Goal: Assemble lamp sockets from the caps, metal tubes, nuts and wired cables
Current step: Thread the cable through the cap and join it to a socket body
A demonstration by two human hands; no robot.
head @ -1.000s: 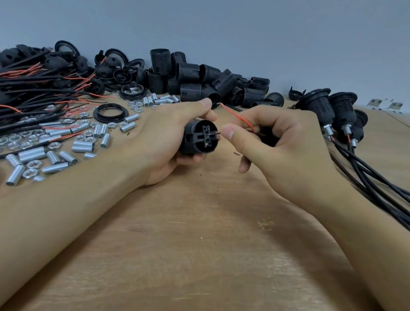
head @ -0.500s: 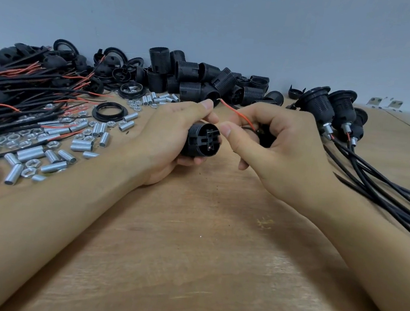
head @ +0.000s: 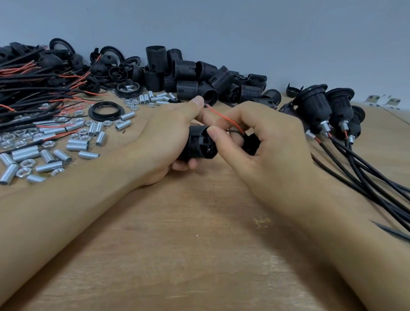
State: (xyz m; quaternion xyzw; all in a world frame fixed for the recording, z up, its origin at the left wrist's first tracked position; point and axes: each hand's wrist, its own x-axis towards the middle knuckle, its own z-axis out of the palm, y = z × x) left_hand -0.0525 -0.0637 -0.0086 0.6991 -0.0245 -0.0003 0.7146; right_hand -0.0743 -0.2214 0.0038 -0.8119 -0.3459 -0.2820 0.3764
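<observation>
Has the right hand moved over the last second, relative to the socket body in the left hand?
Yes. The right hand has closed in leftward on the socket body, its thumb now overlapping the end face, where a gap showed before.

On the counter, your metal tubes lie left, socket shells behind, assembled sockets right.

One head-worn view looks forward and down from close above the table, toward the wall; both forearms reach in from the bottom corners.
</observation>
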